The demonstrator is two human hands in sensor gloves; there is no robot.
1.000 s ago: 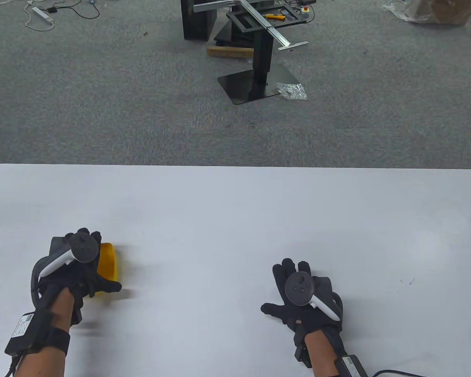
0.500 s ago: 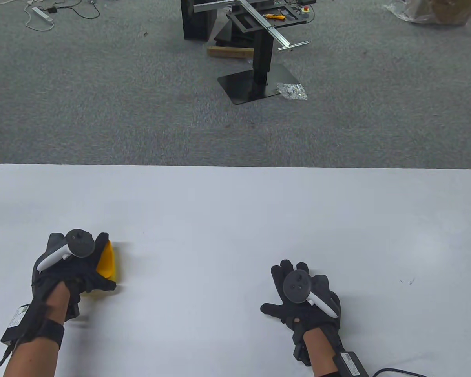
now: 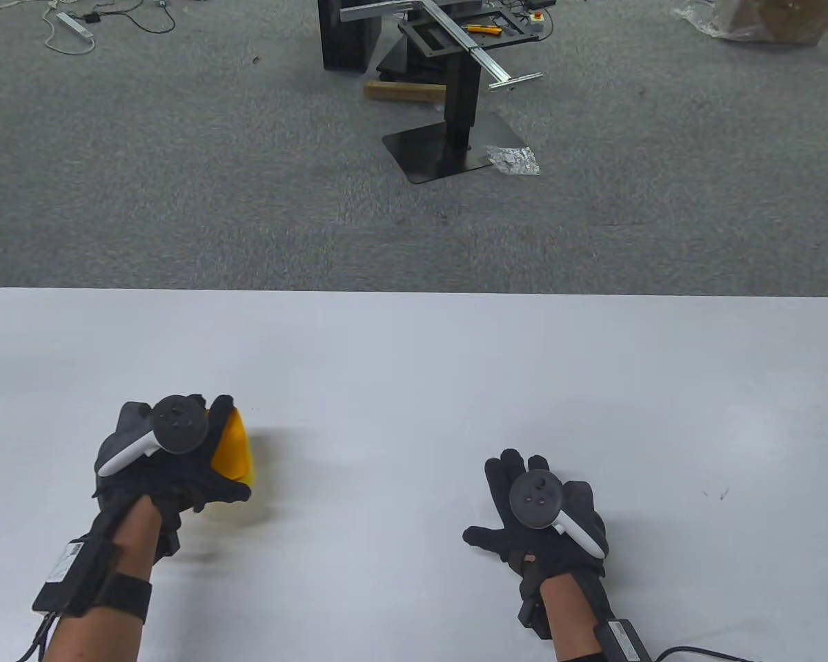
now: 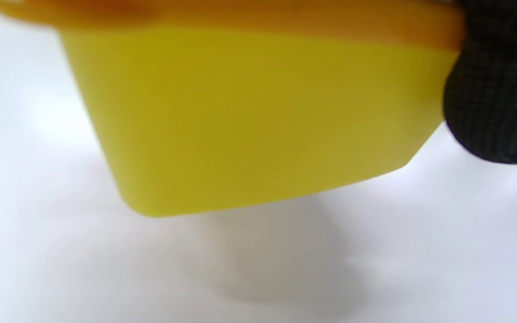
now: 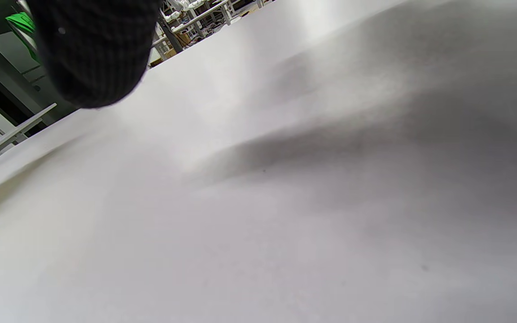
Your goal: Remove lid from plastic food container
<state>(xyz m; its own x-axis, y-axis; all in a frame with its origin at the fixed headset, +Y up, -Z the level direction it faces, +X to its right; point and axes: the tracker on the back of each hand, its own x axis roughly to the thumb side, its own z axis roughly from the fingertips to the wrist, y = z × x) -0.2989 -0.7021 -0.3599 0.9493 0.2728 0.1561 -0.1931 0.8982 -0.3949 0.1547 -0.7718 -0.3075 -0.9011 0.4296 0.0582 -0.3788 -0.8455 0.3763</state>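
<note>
My left hand (image 3: 172,469) grips a yellow plastic food container (image 3: 234,452) from above and holds it just above the white table (image 3: 414,358) at the left. In the left wrist view the yellow container body (image 4: 249,121) hangs clear of the table with its shadow below, its orange lid (image 4: 240,18) still on the rim, and a gloved finger (image 4: 492,89) on the right side. My right hand (image 3: 535,514) lies flat on the table at the right, fingers spread, holding nothing. The right wrist view shows one fingertip (image 5: 92,49) above bare table.
The table's far edge (image 3: 414,293) runs across the middle of the table view. Beyond it is grey carpet with a black metal stand (image 3: 455,103), cables and a cardboard box.
My left hand has moved right and slightly away with the container, lifting it off the table. My right hand has shifted only slightly to the right.
</note>
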